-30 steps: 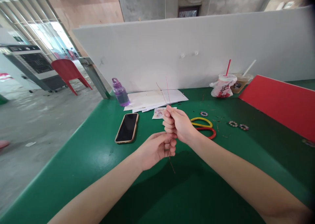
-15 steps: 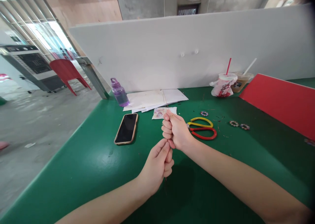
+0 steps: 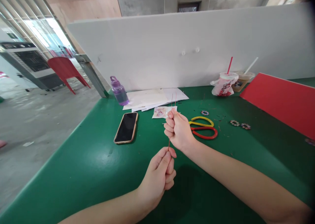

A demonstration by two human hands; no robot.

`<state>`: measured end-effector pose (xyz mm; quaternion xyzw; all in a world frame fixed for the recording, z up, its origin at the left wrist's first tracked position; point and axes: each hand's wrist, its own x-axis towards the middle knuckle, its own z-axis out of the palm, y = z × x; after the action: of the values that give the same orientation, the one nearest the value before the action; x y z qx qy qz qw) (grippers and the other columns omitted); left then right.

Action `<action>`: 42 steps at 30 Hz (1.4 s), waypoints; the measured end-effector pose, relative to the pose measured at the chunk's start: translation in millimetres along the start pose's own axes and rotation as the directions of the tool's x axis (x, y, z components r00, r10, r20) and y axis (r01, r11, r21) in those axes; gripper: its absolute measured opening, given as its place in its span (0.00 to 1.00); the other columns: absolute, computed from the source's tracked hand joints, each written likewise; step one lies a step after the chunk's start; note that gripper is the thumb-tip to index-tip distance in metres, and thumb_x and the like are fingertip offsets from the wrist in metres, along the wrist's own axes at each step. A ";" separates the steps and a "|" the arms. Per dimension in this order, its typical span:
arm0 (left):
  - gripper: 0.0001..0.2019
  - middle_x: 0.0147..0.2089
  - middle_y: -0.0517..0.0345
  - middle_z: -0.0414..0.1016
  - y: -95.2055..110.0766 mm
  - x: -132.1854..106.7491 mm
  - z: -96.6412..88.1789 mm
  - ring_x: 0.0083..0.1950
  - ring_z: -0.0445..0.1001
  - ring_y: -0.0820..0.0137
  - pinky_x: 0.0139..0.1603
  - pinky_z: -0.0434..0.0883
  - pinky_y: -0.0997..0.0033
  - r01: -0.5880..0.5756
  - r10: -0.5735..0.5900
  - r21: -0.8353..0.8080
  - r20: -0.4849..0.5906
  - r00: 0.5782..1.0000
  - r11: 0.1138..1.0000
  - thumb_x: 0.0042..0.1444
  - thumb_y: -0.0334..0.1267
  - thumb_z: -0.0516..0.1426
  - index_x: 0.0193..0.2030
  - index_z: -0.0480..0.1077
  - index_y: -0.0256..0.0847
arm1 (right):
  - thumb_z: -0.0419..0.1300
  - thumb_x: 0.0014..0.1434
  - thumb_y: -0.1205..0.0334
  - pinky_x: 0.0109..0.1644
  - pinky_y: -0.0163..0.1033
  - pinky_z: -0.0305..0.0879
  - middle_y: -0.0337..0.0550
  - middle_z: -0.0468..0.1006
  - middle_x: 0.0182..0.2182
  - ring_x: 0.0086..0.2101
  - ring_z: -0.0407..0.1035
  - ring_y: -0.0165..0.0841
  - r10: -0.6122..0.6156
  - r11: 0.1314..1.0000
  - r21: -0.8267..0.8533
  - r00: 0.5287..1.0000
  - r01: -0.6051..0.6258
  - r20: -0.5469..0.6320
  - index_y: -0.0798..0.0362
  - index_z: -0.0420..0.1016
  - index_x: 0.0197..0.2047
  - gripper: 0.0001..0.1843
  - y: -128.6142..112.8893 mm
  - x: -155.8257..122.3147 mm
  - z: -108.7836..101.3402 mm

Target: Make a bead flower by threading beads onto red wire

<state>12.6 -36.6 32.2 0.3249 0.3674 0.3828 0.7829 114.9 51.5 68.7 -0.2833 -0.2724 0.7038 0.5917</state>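
Observation:
Both hands grip one thin red wire above the green table. My right hand is a fist around its upper part, and two short ends stick out above the thumb. My left hand pinches the lower end between thumb and fingertips, just below and nearer to me. A short stretch of wire shows between the two hands.
A phone lies left of the hands. Yellow and red scissors lie right of my right hand, with small bead flowers beyond. Papers, a purple bottle, two drink cups and a red board line the back.
My left hand has slid down the wire toward me, away from the right fist. The wire ends above my right hand stand shorter than a second ago.

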 end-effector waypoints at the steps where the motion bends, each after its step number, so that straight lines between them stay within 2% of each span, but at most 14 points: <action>1: 0.11 0.20 0.70 0.48 -1.3 0.8 -1.1 0.17 0.41 0.83 0.15 0.40 0.81 -0.013 0.013 0.021 0.004 1.000 1.000 0.64 0.43 0.46 0.34 0.62 0.41 | 0.48 0.64 0.53 0.14 0.29 0.32 0.26 0.44 0.13 0.14 0.35 0.21 0.002 1.000 0.000 1.000 -0.002 -0.008 0.51 0.56 0.25 0.17 -0.4 1.0 0.0; 5: 0.11 0.20 0.70 0.49 -4.7 4.4 -4.2 0.16 0.41 0.84 0.15 0.41 0.82 -0.047 0.046 0.061 0.020 0.999 0.997 0.64 0.43 0.46 0.35 0.62 0.41 | 0.47 0.65 0.54 0.14 0.29 0.31 0.26 0.42 0.13 0.14 0.34 0.21 0.001 1.000 -0.003 0.999 -0.002 -0.048 0.51 0.56 0.24 0.18 -1.3 6.6 -0.8; 10: 0.12 0.20 0.70 0.48 -4.8 6.0 -6.8 0.16 0.41 0.84 0.15 0.40 0.82 -0.036 0.034 0.057 0.030 0.999 0.998 0.65 0.41 0.45 0.33 0.61 0.40 | 0.46 0.65 0.56 0.14 0.29 0.31 0.26 0.42 0.13 0.14 0.33 0.21 -0.006 1.000 -0.008 0.997 0.005 -0.079 0.52 0.55 0.24 0.18 -1.2 13.7 -3.7; 20: 0.10 0.19 0.70 0.47 -0.7 3.4 -7.3 0.16 0.41 0.83 0.15 0.40 0.82 0.111 -0.110 -0.072 0.028 0.994 0.991 0.64 0.38 0.45 0.32 0.59 0.40 | 0.46 0.65 0.57 0.14 0.29 0.31 0.27 0.41 0.14 0.14 0.33 0.22 -0.042 0.999 -0.014 0.995 0.041 -0.089 0.52 0.55 0.23 0.18 -7.1 20.7 -5.1; 28: 0.10 0.19 0.70 0.48 -4.1 5.2 -8.8 0.16 0.40 0.83 0.14 0.39 0.82 0.087 -0.087 0.017 0.063 0.994 0.996 0.64 0.39 0.45 0.32 0.59 0.40 | 0.44 0.66 0.55 0.14 0.30 0.31 0.27 0.41 0.14 0.15 0.33 0.22 -0.060 0.998 -0.008 0.995 0.059 -0.081 0.52 0.56 0.24 0.19 -13.2 24.6 -9.7; 42: 0.10 0.19 0.70 0.48 -10.8 5.7 -9.3 0.16 0.40 0.82 0.14 0.39 0.81 0.126 -0.127 0.020 0.066 0.990 0.992 0.64 0.40 0.45 0.33 0.59 0.41 | 0.43 0.66 0.57 0.15 0.31 0.30 0.27 0.39 0.15 0.16 0.31 0.23 -0.111 0.994 0.005 0.981 0.114 -0.162 0.51 0.53 0.24 0.18 -16.0 41.9 -28.5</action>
<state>11.3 -35.1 17.0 0.3197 0.3638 0.3186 0.8148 140.4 96.7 57.3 -0.3192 -0.2343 0.6460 0.6526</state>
